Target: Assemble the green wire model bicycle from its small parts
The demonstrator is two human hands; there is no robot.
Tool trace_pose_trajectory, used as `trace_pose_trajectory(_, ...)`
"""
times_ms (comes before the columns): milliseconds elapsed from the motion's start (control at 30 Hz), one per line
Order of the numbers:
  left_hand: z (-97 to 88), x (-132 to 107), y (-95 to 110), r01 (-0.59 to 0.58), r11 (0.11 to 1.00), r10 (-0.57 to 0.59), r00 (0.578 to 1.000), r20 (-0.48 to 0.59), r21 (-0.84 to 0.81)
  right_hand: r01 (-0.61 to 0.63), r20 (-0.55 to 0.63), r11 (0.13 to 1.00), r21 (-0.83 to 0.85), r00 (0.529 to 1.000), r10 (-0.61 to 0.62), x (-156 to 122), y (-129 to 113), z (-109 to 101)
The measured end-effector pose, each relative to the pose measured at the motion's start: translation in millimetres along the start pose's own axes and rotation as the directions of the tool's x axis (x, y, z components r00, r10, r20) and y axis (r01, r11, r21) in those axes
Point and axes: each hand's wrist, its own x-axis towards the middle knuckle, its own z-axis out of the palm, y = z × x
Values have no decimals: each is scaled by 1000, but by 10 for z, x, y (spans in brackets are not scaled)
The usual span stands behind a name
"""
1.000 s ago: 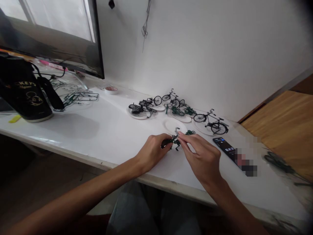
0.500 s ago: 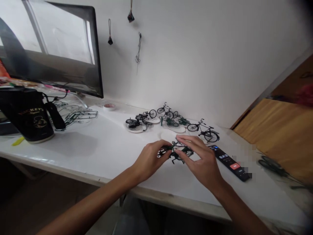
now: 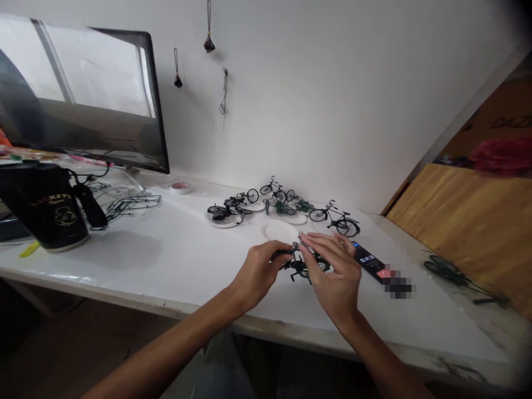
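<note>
A dark green model bicycle [image 3: 305,269] is held just above the white table [image 3: 195,260], between my two hands. My left hand [image 3: 261,269] pinches one end of it, at a wheel, between thumb and fingers. Around the handlebar, my right hand [image 3: 334,266] closes its thumb and fingertips; its palm hides part of the bicycle. Beyond my hands stands a finished-looking black model bicycle [image 3: 334,219] on its wheels. Further left, several small bicycle parts and frames [image 3: 228,210] lie on white round plates [image 3: 293,217].
A phone [image 3: 369,263] with a lit timer lies right of my right hand. A black tumbler [image 3: 45,208] and thin green wire frames [image 3: 128,205] are at the left, before a monitor [image 3: 160,111]. Tape [image 3: 180,187] sits near the wall. More dark parts [image 3: 449,269] lie at the right by a wooden board [image 3: 461,221].
My right thumb and fingers have moved in closer to the handlebar. The bicycle has turned slightly in my hands. The camera view has shifted a little.
</note>
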Motion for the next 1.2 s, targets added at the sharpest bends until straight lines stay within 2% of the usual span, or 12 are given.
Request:
trace_pose_trajectory(133, -19, 55, 48, 0, 1000, 1, 999, 52, -18, 8, 64, 999, 31, 998, -10, 68, -16, -60)
trace_pose_trajectory(200, -85, 178, 21, -14, 1000, 15, 997, 80, -10, 38, 164, 999, 33, 985, -43, 238, 79, -114)
trace_pose_trajectory(267, -186, 390, -76, -8, 1000, 7, 992, 123, 2, -13, 242, 996, -83, 970, 33, 524, 293, -136)
trace_pose_trajectory(300, -241, 523, -153, 16, 1000, -12, 984, 179, -18, -67, 323, 971, -231, 936, 141, 702, 446, -117)
trace_pose_trajectory(333, -292, 664, -245, 42, 998, -28, 972, 231, -56, -91, 442, 910, -404, 852, 281, 892, 623, -72)
trace_pose_trajectory(400, -368, 933, -457, 111, 984, -61, 944, 323, -140, -78, 528, 861, -503, 760, 378, 1261, 1021, 108)
trace_pose_trajectory(500, -396, 1177, -766, 158, 962, -77, 939, 334, -221, -51, 582, 767, -640, 619, 527, 1639, 1606, 565)
trace_pose_trajectory(633, -347, 1168, -1024, 196, 932, -97, 946, 311, -306, 3, 590, 644, -765, 405, 699, 1717, 2158, 1239)
trace_pose_trajectory(733, -310, 1106, -1117, 220, 898, -93, 941, 324, -381, 30, 557, 577, -816, 307, 772, 1637, 2431, 1577)
trace_pose_trajectory(800, -294, 1102, -1156, 251, 869, -109, 938, 330, -426, 39, 534, 545, -837, 274, 800, 1597, 2587, 1703)
trace_pose_trajectory(933, -282, 1141, -1205, 279, 876, -150, 933, 327, -393, 38, 492, 499, -866, 252, 834, 1556, 2828, 1827)
trace_pose_trajectory(1200, -303, 1145, -1193, 255, 908, -151, 940, 306, -334, -21, 422, 442, -897, 263, 868, 1396, 2953, 1977)
